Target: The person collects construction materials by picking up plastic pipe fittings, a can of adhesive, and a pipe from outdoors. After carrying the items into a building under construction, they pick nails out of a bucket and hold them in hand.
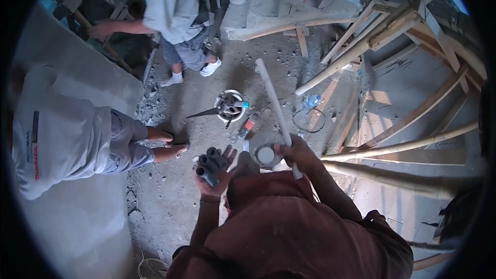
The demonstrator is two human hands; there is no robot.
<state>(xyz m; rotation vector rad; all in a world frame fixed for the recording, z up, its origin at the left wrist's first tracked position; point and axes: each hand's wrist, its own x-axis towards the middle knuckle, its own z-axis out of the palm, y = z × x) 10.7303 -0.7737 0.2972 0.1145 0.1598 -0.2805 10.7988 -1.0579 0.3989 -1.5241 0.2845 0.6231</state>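
Head view: cradling grey fittings (208, 164) in left grip (221, 176), clasping pale pipe (274, 101) in right grip (298, 153).
Best cupping fittings snugly above the floor (173, 188), avoiding spills; steadying the long pipe firmly near its closer end.

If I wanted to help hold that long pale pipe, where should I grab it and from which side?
Probably around the bare middle of the pipe, coming from the side facing the dark red shirt. The pipe is slim, straight and round, so it should be easy to close around, and the right hand holds it near the shirt end.
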